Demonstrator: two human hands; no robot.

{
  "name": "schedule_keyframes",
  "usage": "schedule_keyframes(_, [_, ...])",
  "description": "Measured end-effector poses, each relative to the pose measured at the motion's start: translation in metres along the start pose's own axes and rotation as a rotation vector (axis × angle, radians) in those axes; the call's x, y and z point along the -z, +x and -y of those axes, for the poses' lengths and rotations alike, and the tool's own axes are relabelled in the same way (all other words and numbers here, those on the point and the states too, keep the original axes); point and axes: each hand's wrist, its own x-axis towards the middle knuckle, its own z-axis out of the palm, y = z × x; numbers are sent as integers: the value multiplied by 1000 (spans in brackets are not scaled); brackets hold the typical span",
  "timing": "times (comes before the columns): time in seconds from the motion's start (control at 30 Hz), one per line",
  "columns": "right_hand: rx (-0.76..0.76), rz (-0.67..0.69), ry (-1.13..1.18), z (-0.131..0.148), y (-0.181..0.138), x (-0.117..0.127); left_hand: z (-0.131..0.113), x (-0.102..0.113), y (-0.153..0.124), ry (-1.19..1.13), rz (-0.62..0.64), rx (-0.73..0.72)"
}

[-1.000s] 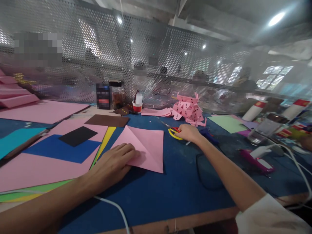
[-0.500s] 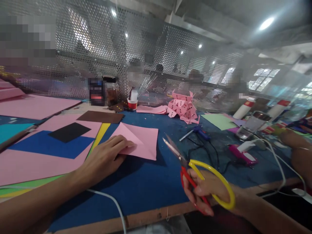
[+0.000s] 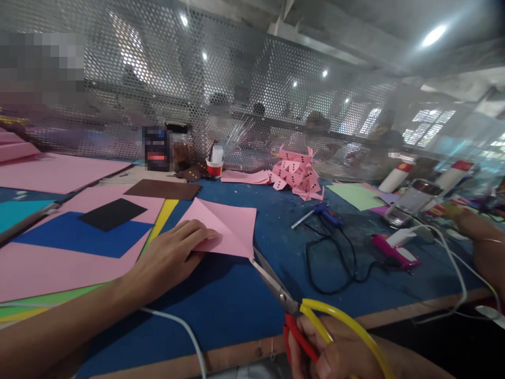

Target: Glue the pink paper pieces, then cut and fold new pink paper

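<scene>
My left hand [image 3: 179, 250] is closed on the left side of a folded pink paper sheet [image 3: 232, 226], thumb below and fingers on top. A diagonal crease runs across the sheet. My right hand [image 3: 327, 350] grips a pair of scissors [image 3: 282, 297] with one red and one yellow handle, low at the table's front edge. The scissor blades are parted, and their tips are at the paper's lower right corner. Whether the blades touch the paper I cannot tell.
Pink, blue [image 3: 84, 234], black and brown sheets lie on the left. Cut pink pieces [image 3: 294, 171] are heaped at the back. A blue glue gun [image 3: 327, 215], its black cord and a magenta glue gun [image 3: 398, 251] lie right. Another person's hand [image 3: 473, 226] is far right.
My right hand has moved down and slightly left with the scissors, bringing the blade tips to the paper's lower right corner. My left hand and the paper have hardly moved.
</scene>
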Motion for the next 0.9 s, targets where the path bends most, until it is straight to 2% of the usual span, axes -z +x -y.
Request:
schedule_keyframes(0.3, [102,-29,24,1,10,-3,1,0,-1,3,13,-2])
schedule_keyframes(0.5, [37,-88,-6,0,14,-1,1,0,-1,8,14,1])
schedule_keyframes(0.9, [-15,-74,-49,8,18,-1,0,2,-1,10,10,-19])
